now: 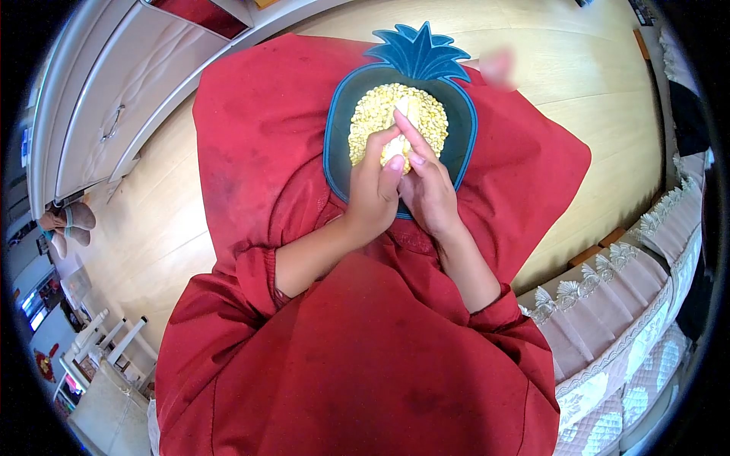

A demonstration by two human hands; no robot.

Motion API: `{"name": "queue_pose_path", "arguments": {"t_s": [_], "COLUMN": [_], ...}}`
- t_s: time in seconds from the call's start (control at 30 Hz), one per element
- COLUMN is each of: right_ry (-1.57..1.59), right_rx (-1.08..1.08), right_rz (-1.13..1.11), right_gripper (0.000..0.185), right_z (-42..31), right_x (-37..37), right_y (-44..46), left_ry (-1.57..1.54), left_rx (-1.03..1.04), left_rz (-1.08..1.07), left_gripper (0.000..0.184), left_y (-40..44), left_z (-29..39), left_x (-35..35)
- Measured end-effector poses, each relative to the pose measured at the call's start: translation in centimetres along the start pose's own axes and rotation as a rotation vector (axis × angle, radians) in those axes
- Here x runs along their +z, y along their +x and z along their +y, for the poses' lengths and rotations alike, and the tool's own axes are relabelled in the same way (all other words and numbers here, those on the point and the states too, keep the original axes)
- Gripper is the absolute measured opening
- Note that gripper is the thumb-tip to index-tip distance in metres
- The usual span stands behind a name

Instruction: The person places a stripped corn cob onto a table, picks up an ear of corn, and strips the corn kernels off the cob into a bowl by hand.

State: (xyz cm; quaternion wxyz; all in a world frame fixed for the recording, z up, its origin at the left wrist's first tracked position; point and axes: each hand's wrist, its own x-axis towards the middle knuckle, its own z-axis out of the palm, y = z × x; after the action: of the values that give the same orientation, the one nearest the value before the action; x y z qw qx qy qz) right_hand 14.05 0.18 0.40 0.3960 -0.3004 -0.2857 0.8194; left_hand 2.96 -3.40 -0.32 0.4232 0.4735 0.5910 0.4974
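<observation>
On the red cloth over my lap rests a dark blue-green pineapple-shaped bowl (329,131), its leafy crown pointing away from me. Pale yellow corn kernels (368,121) are heaped inside it. Above the heap, my left hand (372,186) and my right hand (431,186) are closed together around a corn cob (395,149). The left thumb presses on the cob from the near side, and a right finger stretches along it. The fingers and palms hide much of the cob. Both wrists pass over the bowl's near rim.
A white cabinet (114,91) with a metal handle stands on the left, with slippers (74,217) near its base. To the right is a sofa (608,304) with a lace-trimmed cover. Pale wooden floor (555,114) surrounds me. A white chair (114,346) stands at lower left.
</observation>
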Motion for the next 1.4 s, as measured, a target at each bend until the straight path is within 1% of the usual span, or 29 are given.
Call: {"name": "queue_pose_path", "arguments": {"t_s": [0.07,0.17,0.27,0.4,0.5,0.57,0.6,0.7,0.77,0.9,0.97,1.07,1.17,1.27,1.4], "right_ry": [0.004,-0.031,-0.044,0.015,0.085,0.12,0.136,-0.142,-0.066,0.069,0.035,0.019,0.017,0.047,0.03], "right_rx": [0.017,0.03,0.029,0.011,-0.005,0.021,0.034,-0.038,-0.007,0.001,-0.014,-0.032,-0.028,0.003,-0.012], "right_rz": [0.003,0.015,0.008,-0.002,-0.006,0.018,0.029,0.08,0.063,0.068,0.081,0.093,0.094,0.091,0.097], "right_gripper": [0.059,0.062,0.063,0.063,0.062,0.06,0.059,0.056,0.054,0.053,0.052,0.052,0.052,0.052,0.051], "right_z": [-0.2,-0.5,-0.5,-0.2,0.2,-0.1,-0.3,-0.5,-0.1,0.0,-0.2,-0.3,-0.1,0.0,0.3], "right_x": [0.2,0.6,0.7,0.6,0.4,0.6,0.6,0.5,-0.1,0.1,0.2,0.4,0.3,0.4,0.3], "right_y": [-0.1,-0.2,-0.2,-0.2,0.0,0.1,0.1,0.1,0.0,0.0,0.0,0.0,0.0,-0.1,0.1], "left_ry": [-0.005,0.009,0.044,-0.032,-0.144,-0.19,-0.186,-0.15,-0.095,-0.075,-0.054,0.0,-0.013,-0.068,-0.058], "left_rx": [-0.061,0.031,0.011,-0.036,-0.069,-0.078,-0.082,-0.086,-0.077,-0.119,-0.129,0.039,0.018,-0.128,-0.101], "left_rz": [-0.009,0.049,0.059,0.047,0.045,0.052,0.043,0.022,0.014,-0.059,-0.089,-0.042,-0.051,-0.096,-0.068], "left_gripper": [0.036,0.034,0.033,0.037,0.043,0.046,0.043,0.038,0.038,0.039,0.039,0.038,0.036,0.035,0.036], "left_y": [-0.1,0.0,0.1,0.3,0.6,0.4,0.4,0.4,0.5,0.6,0.6,0.5,0.4,0.3,0.4], "left_z": [0.2,-0.3,-0.8,-0.4,0.0,-0.5,-0.6,-0.4,0.7,0.3,0.4,-0.6,0.0,0.8,0.7], "left_x": [-0.2,0.2,0.1,0.1,0.3,0.6,0.5,0.4,0.8,0.3,0.0,0.5,0.4,-0.1,-0.1]}}
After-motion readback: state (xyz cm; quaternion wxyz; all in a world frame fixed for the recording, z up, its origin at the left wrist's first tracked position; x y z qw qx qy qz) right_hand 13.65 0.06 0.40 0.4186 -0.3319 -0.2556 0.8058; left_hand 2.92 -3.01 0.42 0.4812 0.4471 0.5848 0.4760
